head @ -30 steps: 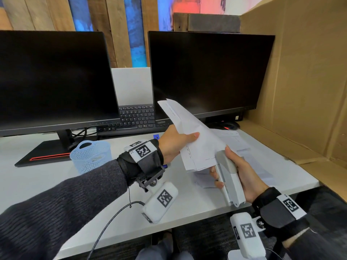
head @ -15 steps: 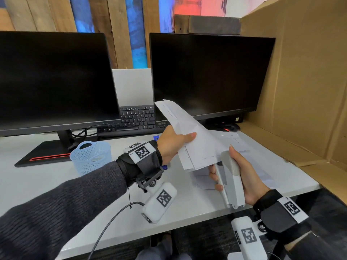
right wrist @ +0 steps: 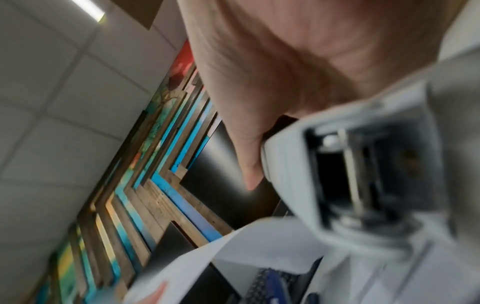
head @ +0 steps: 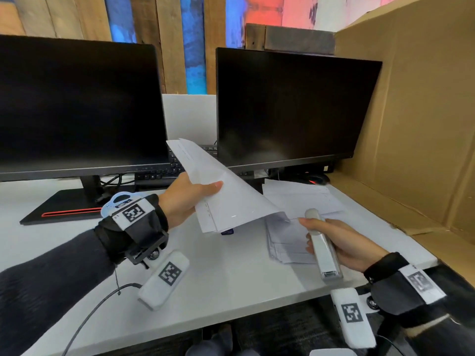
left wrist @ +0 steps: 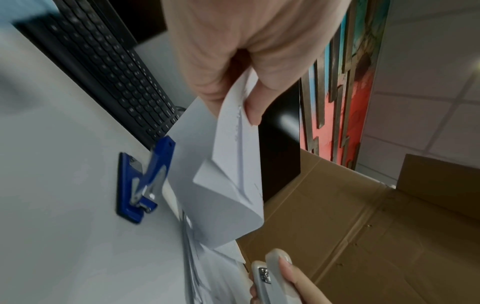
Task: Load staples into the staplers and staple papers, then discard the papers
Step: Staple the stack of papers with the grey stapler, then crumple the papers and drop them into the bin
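Observation:
My left hand [head: 189, 199] pinches a set of white papers [head: 226, 194] above the desk, thumb on top; the left wrist view shows the same papers [left wrist: 223, 185] hanging from the fingers. My right hand [head: 334, 240] grips a grey-white stapler [head: 324, 246] just right of the papers' lower corner, apart from it. The stapler [right wrist: 350, 164] fills the right wrist view, seen from its rear end. A blue stapler [left wrist: 141, 183] lies opened on the desk under the held papers. More loose papers [head: 295, 227] lie on the desk between my hands.
Two dark monitors [head: 77, 106] stand at the back, with a black keyboard [head: 164, 170] between them. A big cardboard box [head: 416, 119] walls the right side. A light blue basket [head: 113, 204] is partly hidden behind my left wrist. A mouse [head: 317, 179] sits by the right monitor.
The stapler has come off the papers' corner and my right hand has dropped down and to the right. My left hand still holds the papers up, shifted slightly left.

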A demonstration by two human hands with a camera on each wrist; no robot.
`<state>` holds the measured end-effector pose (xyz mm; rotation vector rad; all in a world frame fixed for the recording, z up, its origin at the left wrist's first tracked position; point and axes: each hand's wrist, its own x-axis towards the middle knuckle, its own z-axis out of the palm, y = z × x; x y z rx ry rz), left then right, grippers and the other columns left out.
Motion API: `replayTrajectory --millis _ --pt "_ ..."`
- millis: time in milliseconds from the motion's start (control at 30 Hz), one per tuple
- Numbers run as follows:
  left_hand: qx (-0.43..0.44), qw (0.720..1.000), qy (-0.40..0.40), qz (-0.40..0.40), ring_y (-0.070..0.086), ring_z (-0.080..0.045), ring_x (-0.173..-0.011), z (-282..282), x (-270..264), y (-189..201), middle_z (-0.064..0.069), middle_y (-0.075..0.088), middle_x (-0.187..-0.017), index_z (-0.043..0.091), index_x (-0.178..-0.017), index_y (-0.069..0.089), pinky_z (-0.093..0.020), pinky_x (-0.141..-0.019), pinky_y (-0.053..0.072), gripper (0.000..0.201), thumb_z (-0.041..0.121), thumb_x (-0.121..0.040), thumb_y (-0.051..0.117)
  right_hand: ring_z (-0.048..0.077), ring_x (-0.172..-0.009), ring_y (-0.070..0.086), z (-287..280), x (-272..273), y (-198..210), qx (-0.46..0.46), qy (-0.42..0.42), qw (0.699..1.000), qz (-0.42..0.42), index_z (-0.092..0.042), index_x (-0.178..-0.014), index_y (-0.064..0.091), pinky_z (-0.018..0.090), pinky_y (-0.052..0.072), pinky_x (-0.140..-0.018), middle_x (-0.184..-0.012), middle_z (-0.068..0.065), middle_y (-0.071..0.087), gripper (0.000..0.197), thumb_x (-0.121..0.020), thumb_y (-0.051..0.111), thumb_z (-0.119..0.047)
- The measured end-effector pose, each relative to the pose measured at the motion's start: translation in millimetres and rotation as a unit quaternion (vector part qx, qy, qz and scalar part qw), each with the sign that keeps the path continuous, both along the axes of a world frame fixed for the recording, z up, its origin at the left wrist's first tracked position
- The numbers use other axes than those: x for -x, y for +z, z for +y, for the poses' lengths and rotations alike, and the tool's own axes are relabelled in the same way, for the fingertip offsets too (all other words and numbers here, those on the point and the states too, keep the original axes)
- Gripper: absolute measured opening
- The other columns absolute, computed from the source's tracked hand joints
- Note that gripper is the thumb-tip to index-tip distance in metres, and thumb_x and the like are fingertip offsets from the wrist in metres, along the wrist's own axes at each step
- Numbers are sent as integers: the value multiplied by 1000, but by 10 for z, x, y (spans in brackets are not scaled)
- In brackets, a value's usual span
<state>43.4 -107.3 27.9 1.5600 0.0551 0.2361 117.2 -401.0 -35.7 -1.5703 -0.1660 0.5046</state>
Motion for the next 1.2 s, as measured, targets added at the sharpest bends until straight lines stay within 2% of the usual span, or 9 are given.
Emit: replayTrajectory --millis 200,400,600,667,733,800,867,1067,1200 --pt "7 999 39 -13 67 -22 -101 322 155 134 -11 68 -118 3 -127 57 -28 -78 59 35 4 -92 59 21 -52 61 102 -272 233 164 -4 985 -49 0 -90 62 28 50 -57 -65 13 65 46 -84 67 -45" --pt "24 998 61 4 69 -22 -99 484 264 239 -9 70 -117 5 -129 57 -30 -76 58 35 13 -95 57 28 -92 62 450 -557 157 322 38 942 -86 0 -116 63 31 48 -84 -113 23 67 67 -84 59 -59" --pt "25 998 55 16 69 -21 -95 482 385 274 -9 69 -116 6 -130 55 -28 -70 60 33 13 -98 51 31 -113 53 555 -630 227 539 -29 795 -278 -13 -87 62 36 40 -93 -108 17 54 51 -90 45 -61" --pt "29 998 49 19 68 -21 -97 476 416 274 -9 69 -118 8 -131 55 -28 -73 60 33 13 -99 49 27 -121 46 590 -370 366 428 -105 778 -449 -12 -115 62 33 38 -99 -122 13 49 47 -92 50 -52" --pt "35 998 43 19 68 -21 -100 461 429 271 -8 69 -119 9 -131 54 -29 -75 60 32 13 -100 47 17 -113 47 684 58 484 258 -115 740 -611 -15 -121 59 25 39 -95 -120 3 50 46 -91 52 -50" --pt "52 998 33 19 68 -22 -102 429 433 270 -8 69 -120 10 -133 53 -31 -78 59 34 13 -100 46 13 -112 48 794 403 493 226 -56 678 -698 -19 -121 58 24 40 -96 -120 -1 53 49 -88 54 -55" --pt "69 997 19 20 67 -21 -103 378 436 270 -8 67 -122 10 -135 51 -30 -77 60 35 12 -101 43 13 -113 51 898 565 414 232 -30 643 -729 -20 -122 59 26 42 -96 -122 -3 58 55 -83 59 -59" --pt "69 998 2 5 63 -24 -113 254 448 307 -8 62 -130 20 -139 44 -31 -77 60 37 15 -103 39 12 -98 61 1179 506 242 177 -52 626 -757 -18 -99 73 25 47 -84 -100 -5 70 32 -84 65 -45" --pt "-24 1000 17 -10 58 -18 -119 228 448 394 -1 56 -135 27 -138 35 -39 -101 42 38 34 -101 42 10 -91 62 1258 407 296 171 -86 656 -730 -19 -91 72 29 51 -82 -92 -6 71 22 -89 56 -34"
